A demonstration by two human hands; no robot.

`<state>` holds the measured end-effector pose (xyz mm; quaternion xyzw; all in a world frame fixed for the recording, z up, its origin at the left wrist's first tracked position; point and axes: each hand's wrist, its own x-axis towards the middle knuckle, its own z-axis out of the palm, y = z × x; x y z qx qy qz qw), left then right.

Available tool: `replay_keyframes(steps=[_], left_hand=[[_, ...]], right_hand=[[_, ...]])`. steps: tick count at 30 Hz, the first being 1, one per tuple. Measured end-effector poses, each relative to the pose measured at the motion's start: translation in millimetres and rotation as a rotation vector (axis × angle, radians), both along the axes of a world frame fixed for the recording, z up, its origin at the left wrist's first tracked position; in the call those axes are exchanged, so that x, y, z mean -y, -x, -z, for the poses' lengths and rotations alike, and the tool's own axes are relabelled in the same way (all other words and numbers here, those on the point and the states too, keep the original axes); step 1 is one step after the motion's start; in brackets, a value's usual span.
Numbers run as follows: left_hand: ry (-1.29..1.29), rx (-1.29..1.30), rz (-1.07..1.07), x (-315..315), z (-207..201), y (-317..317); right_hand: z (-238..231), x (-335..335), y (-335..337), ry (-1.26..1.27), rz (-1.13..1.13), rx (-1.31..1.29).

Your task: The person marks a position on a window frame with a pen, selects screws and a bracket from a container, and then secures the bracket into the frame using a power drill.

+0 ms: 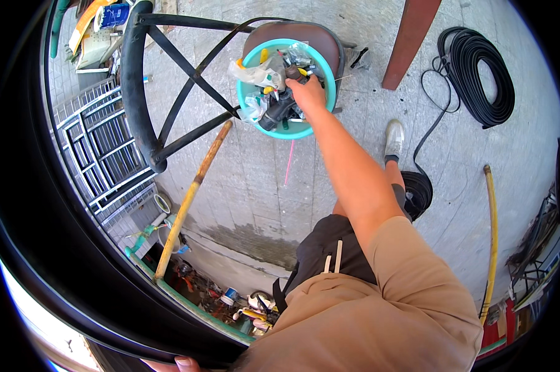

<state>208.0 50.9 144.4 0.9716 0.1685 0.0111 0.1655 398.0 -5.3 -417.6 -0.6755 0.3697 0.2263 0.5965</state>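
"Tub (277, 132) first: where does it sit?"

"On the chair (336, 46). Brown seat peeks out past the tub's far and right edges."

"Is it heavy?"

"I think so, it's packed with stuff. Its plastic looks smooth and maybe slippery, so I'd hold the rim on two sides."

"And the clear bag (261, 75) by the tub's left edge?"

"Probably light and soft, but it could rip. Grab a big bunch."

"What about the dark gray tool (275, 113) toward the near edge?"

"It looks hard and maybe heavy. Hold its thick middle."

"And the hands?"

"Right hand (308, 94) dips in from the right edge, fingers bent down. I can't tell if it grips anything. Left hand (187, 364) barely shows, so I can't tell about that one."

"Anything little?"

"One yellow bit (264, 56) near the far edge. Likely light; just pinch it."
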Motion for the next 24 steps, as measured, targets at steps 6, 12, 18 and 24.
replay_keyframes(steps=[6,12,18,24], left_hand=[[-0.003,0.005,-0.003,1.7,1.2,-1.8],[-0.006,0.014,-0.016,7.7,3.1,0.4],[-0.001,0.037,-0.057,13.7,3.7,4.4],[0.059,-0.098,-0.056,5.7,-8.3,1.5]], right_hand=[[24.2,-12.5,32.7,-0.12,0.208,0.233],[12.5,-6.4,39.5,-0.214,0.165,0.381],[2.1,14.3,16.4,-0.309,-0.105,0.502],[-4.5,13.9,4.1,0.286,-0.308,0.226]])
